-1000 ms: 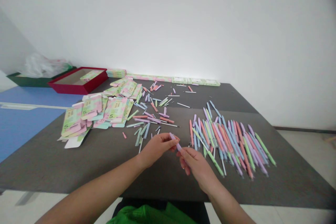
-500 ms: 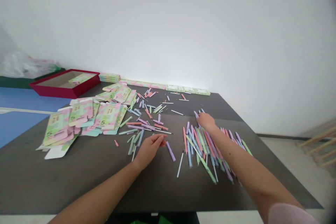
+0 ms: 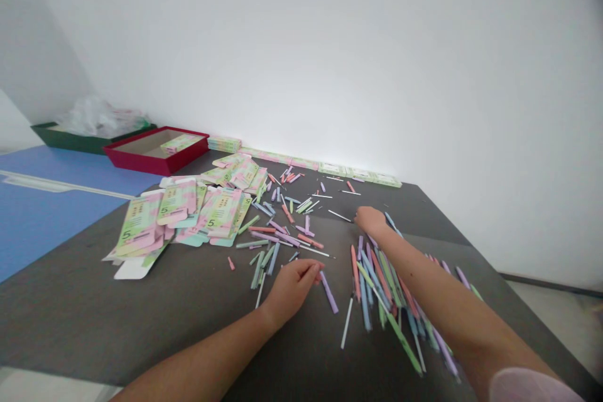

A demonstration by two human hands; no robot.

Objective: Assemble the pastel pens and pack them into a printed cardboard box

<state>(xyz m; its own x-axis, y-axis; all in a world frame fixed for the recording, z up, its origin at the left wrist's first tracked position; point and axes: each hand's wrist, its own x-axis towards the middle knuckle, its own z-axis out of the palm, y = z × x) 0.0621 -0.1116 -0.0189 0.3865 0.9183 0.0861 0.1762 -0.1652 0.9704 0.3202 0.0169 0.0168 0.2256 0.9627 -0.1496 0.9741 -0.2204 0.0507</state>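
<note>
Purple pen (image 3: 329,292) lies by the left hand (image 3: 292,289); the right hand (image 3: 370,220) reaches past the pen pile (image 3: 367,301), fingers (image 3: 360,217) curled, grip unclear.

We see here two hands (image 3: 292,292) (image 3: 372,221), one red tray (image 3: 155,168), one dark green tray (image 3: 51,138) and one table (image 3: 117,326). The pens (image 3: 364,301) and the flat paper boxes (image 3: 221,212) are too many, so we cannot say their exact number with certainty.
</note>
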